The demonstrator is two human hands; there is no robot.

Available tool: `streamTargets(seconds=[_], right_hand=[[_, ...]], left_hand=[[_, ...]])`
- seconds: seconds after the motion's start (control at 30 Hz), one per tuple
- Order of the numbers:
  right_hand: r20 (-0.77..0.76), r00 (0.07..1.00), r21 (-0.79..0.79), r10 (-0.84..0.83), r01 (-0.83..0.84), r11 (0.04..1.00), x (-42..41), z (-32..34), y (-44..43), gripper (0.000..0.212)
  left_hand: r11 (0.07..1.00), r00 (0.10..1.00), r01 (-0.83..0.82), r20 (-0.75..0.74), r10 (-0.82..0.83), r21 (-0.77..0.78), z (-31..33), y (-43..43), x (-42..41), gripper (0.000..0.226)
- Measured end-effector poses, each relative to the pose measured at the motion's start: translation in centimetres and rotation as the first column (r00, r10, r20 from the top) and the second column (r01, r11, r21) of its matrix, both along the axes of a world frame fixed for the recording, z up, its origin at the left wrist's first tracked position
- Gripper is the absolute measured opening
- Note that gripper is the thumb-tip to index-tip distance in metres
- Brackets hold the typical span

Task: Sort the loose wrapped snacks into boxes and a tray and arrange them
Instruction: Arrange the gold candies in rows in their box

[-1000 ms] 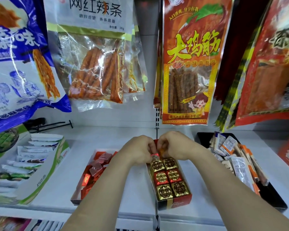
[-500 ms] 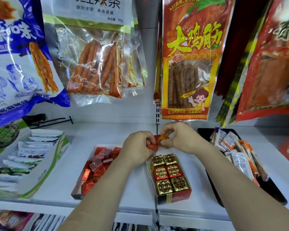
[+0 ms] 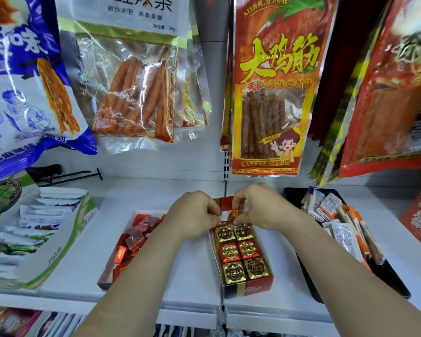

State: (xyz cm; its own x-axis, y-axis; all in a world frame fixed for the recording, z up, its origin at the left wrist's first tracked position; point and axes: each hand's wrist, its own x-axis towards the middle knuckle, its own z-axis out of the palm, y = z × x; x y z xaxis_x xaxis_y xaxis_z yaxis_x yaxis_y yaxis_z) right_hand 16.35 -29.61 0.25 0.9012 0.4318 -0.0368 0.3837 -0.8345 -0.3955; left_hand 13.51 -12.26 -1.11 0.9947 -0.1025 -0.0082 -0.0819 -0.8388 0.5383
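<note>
A wide white shelf [image 3: 195,283] runs across the display, with big hanging bags of spicy snack sticks [image 3: 272,88] above it. At the far left sits a green-and-white cardboard display box [image 3: 58,251] of long white wrapped bars, and at the right a black plastic tray [image 3: 384,276] holds a heap of orange-and-white wrapped sachets [image 3: 345,229]. Between them lies a shallow white open box [image 3: 112,268] full of loose red foil squares, and just beside it a narrow red-and-gold carton [image 3: 248,288] with two columns of gold- and red-foil cubes [image 3: 241,254] packed tight. Both bare forearms reach in over the carton's far end. The right hand [image 3: 260,210] pinches a small orange-gold foil-wrapped snack [image 3: 234,215] between thumb and fingertips, held just above the back row of cubes. The left hand [image 3: 195,217] is curled, its fingertips meeting the same snack from the other side; whether it grips the snack I cannot tell.
</note>
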Motion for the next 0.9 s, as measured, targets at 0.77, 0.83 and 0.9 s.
streamTargets(seconds=[0.77,0.83,0.9], right_hand=[[-0.089,0.992,-0.058,0.09,-0.095,0.994,1.0,-0.2,0.4,0.017],[-0.082,0.992,-0.031,0.093,-0.096,0.995,1.0,-0.3,0.2,0.016],[-0.077,0.991,-0.008,0.106,-0.106,0.994,0.9,-0.3,0.1,0.016]], left_hand=[[0.996,1.0,0.022,0.015,-0.023,0.087,-0.3,-0.4,0.0,0.013],[0.999,1.0,0.018,0.005,-0.018,0.05,-0.4,-0.4,0.0,0.013],[0.999,1.0,0.024,0.002,-0.024,0.031,-0.5,-0.3,0.0,0.013]])
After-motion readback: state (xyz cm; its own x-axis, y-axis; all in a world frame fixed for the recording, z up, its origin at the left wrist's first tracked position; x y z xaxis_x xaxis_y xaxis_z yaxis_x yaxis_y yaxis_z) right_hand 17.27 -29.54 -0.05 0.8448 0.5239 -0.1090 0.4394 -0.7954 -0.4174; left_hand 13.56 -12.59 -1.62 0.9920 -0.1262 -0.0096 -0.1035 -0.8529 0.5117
